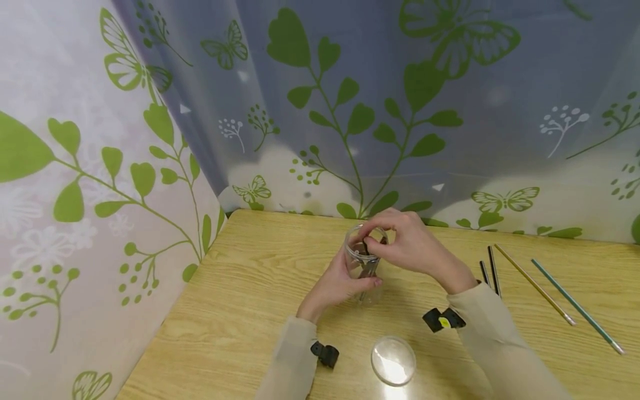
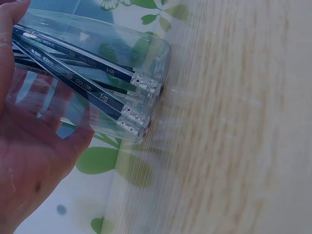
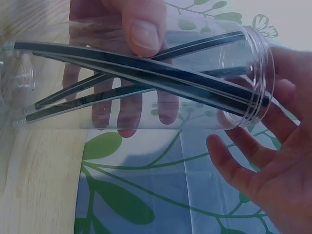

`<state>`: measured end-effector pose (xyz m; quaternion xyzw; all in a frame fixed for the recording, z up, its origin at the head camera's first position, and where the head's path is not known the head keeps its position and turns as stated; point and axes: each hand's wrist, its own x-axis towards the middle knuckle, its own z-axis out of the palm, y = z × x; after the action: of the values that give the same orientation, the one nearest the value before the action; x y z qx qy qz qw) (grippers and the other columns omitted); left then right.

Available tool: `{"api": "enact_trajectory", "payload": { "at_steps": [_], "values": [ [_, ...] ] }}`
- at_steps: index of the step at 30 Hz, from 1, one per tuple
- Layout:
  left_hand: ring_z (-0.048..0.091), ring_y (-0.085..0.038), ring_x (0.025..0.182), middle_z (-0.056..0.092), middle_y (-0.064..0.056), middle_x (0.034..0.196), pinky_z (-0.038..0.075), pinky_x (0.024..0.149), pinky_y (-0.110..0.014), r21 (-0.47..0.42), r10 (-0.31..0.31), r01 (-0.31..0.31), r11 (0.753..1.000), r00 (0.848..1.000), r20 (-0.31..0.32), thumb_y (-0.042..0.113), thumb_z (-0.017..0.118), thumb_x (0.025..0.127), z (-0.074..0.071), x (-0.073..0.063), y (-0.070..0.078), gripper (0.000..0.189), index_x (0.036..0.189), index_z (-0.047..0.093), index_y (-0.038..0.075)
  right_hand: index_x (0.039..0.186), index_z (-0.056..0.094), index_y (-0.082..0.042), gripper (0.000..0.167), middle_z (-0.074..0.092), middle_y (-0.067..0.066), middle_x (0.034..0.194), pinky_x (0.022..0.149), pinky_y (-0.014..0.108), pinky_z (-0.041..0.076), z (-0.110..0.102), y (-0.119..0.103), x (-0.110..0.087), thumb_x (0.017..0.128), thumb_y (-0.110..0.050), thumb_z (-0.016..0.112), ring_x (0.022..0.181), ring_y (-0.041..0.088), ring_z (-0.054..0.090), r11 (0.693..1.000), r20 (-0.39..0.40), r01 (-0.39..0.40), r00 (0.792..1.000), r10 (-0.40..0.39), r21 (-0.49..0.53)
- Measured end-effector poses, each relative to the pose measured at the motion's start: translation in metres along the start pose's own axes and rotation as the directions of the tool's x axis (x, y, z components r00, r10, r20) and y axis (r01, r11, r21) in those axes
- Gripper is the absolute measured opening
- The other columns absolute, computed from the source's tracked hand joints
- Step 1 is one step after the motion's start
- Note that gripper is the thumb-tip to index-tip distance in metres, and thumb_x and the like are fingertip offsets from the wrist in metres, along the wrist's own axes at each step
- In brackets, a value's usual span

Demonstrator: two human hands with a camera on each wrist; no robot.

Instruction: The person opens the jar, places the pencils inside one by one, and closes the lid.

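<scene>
Left hand [image 1: 337, 283] is wrapped around the clear jar [image 3: 197, 117], which looks roughly upright above the table [image 1: 240, 289], lid [image 1: 393, 361] off and lying nearer the person. Right hand [image 1: 407, 241] has its fingertips at the mouth, but I can't tell if they're actually pinching anything.

My worry: the dark pencils [image 2: 80, 80] inside, erasers down, cross each other. Pulling one could drag a neighbour up, or a fingertip could catch the rim and tip the jar. If the left hand loosens, smooth plastic-looking walls might slip too. Also, that right forearm reaches close by the black pencils [image 1: 494, 272]; a careless swing back could send them rolling into the gold pencil [image 1: 535, 284].
</scene>
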<state>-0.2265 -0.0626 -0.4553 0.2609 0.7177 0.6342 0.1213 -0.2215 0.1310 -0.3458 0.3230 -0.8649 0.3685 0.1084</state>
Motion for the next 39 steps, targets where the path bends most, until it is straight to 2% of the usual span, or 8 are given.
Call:
{"api": "enact_trajectory", "payload": {
  "at_steps": [4, 10, 14, 21, 26, 30, 35, 39],
  "values": [
    [0.048, -0.029, 0.143, 0.051, 0.01, 0.152, 0.035, 0.116, -0.062, 0.002, -0.002, 0.002, 1.0, 1.0, -0.01, 0.013, 0.078, 0.089, 0.0004, 0.0003, 0.0004, 0.082, 0.153, 0.035, 0.04, 0.095, 0.079, -0.024, 0.024, 0.076, -0.009, 0.103, 0.079, 0.037, 0.048, -0.0025, -0.0008, -0.0016, 0.09, -0.006, 0.065, 0.1, 0.013, 0.062, 0.997, 0.04, -0.037, 0.999, 0.034, 0.069],
    [0.048, -0.029, 0.143, 0.053, 0.005, 0.15, 0.033, 0.117, -0.062, -0.011, -0.007, 0.007, 1.0, 1.0, -0.018, 0.01, 0.08, 0.087, 0.0008, 0.0012, 0.0008, 0.081, 0.151, 0.036, 0.036, 0.086, 0.078, -0.025, 0.026, 0.075, -0.007, 0.109, 0.099, 0.047, 0.046, -0.0051, -0.0008, -0.003, 0.087, -0.003, 0.065, 0.116, 0.019, 0.06, 0.985, 0.09, -0.064, 0.995, 0.05, 0.161],
    [0.048, -0.029, 0.143, 0.053, 0.005, 0.151, 0.033, 0.117, -0.063, -0.018, -0.007, 0.006, 1.0, 1.0, -0.015, 0.01, 0.079, 0.088, 0.0004, 0.0007, 0.0011, 0.082, 0.152, 0.036, 0.037, 0.09, 0.08, -0.023, 0.021, 0.075, -0.004, 0.111, 0.101, 0.047, 0.045, -0.006, -0.0007, -0.0027, 0.091, -0.006, 0.068, 0.118, 0.02, 0.06, 0.981, 0.11, -0.051, 0.993, 0.031, 0.187],
    [0.049, -0.026, 0.143, 0.05, 0.002, 0.155, 0.038, 0.115, -0.057, -0.02, 0.017, -0.017, 1.0, 1.0, -0.006, 0.011, 0.079, 0.089, 0.0001, 0.0014, -0.0001, 0.087, 0.155, 0.031, 0.04, 0.095, 0.081, -0.025, 0.015, 0.074, -0.005, 0.115, 0.106, 0.052, 0.04, -0.0038, -0.0005, -0.0025, 0.094, -0.014, 0.071, 0.122, 0.021, 0.058, 0.982, 0.135, -0.032, 0.991, 0.006, 0.187],
    [0.048, -0.028, 0.143, 0.048, 0.0, 0.158, 0.038, 0.115, -0.06, -0.015, 0.002, -0.002, 1.0, 1.0, -0.005, 0.012, 0.079, 0.089, 0.0003, 0.0004, -0.0008, 0.089, 0.156, 0.028, 0.042, 0.102, 0.081, -0.024, 0.016, 0.073, -0.005, 0.117, 0.105, 0.051, 0.043, -0.0008, 0.0017, -0.0036, 0.097, -0.016, 0.068, 0.122, 0.02, 0.058, 0.984, 0.147, -0.03, 0.989, 0.004, 0.176],
    [0.05, -0.028, 0.141, 0.048, 0.001, 0.155, 0.038, 0.114, -0.059, -0.007, 0.008, -0.008, 1.0, 1.0, -0.011, 0.01, 0.079, 0.089, 0.0009, 0.0006, -0.0009, 0.087, 0.155, 0.031, 0.039, 0.104, 0.077, -0.021, 0.016, 0.071, -0.004, 0.118, 0.099, 0.046, 0.047, -0.0002, 0.0029, -0.0061, 0.101, -0.017, 0.063, 0.121, 0.018, 0.058, 0.975, 0.142, -0.065, 0.989, 0.035, 0.212],
    [0.051, -0.019, 0.141, 0.055, 0.007, 0.149, 0.037, 0.117, -0.057, -0.027, 0.0, 0.0, 1.0, 1.0, -0.015, 0.009, 0.081, 0.087, 0.0012, 0.0004, 0.0009, 0.087, 0.153, 0.033, 0.041, 0.095, 0.075, -0.019, 0.022, 0.07, 0.001, 0.12, 0.095, 0.042, 0.051, -0.0006, 0.005, -0.0075, 0.105, -0.018, 0.056, 0.12, 0.018, 0.058, 0.965, 0.15, -0.086, 0.987, 0.049, 0.247],
    [0.048, -0.015, 0.143, 0.055, 0.009, 0.15, 0.035, 0.119, -0.054, -0.024, 0.001, -0.001, 1.0, 1.0, -0.01, 0.011, 0.081, 0.088, 0.0005, 0.0002, 0.001, 0.09, 0.155, 0.031, 0.043, 0.099, 0.079, -0.02, 0.027, 0.069, -0.001, 0.122, 0.097, 0.042, 0.051, 0.0007, 0.0062, -0.0078, 0.106, -0.018, 0.053, 0.122, 0.018, 0.057, 0.966, 0.16, -0.076, 0.986, 0.036, 0.246]
  ]
}}
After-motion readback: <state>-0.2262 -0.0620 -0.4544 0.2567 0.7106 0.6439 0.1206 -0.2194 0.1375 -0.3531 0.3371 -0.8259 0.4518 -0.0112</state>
